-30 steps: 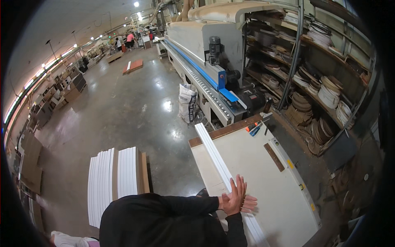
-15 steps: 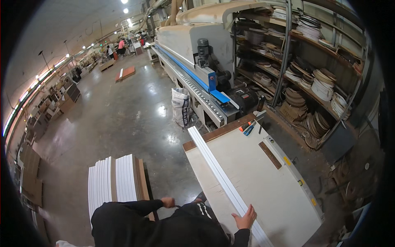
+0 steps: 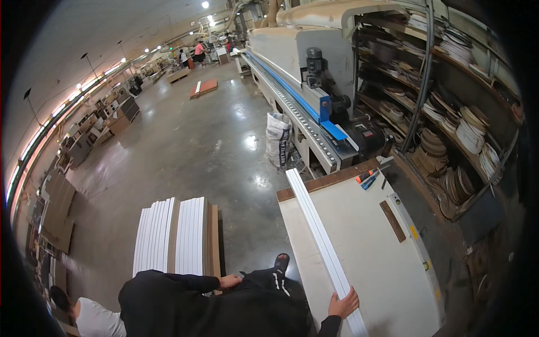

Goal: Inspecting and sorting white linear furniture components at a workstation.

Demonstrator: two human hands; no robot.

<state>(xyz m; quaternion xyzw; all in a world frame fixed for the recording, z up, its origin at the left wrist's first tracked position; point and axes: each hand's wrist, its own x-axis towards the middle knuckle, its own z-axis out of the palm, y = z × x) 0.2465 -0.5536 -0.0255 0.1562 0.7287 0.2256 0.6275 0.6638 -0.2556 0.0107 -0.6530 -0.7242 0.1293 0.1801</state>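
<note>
A long white panel strip (image 3: 317, 224) lies lengthwise on a white work table (image 3: 365, 241). My right hand (image 3: 343, 304) rests on the near end of the strip, fingers curled over its edge. My left hand (image 3: 230, 281) reaches out to the left and touches the near end of a stack of white panels (image 3: 174, 238) standing on edge on a low pallet. My dark sleeves and torso fill the bottom of the view, with one black shoe (image 3: 281, 262) showing between the stack and the table.
A long edge-banding machine (image 3: 303, 95) with a blue rail runs beyond the table. Shelves of coiled edge tape (image 3: 449, 123) line the right. A white sack (image 3: 277, 137) stands by the machine. Another person (image 3: 84, 314) is at lower left; others work far off.
My left hand left the strip and reached over to the panel stack on the left. My right hand slid down toward the strip's near end. The view tilted upward slightly.
</note>
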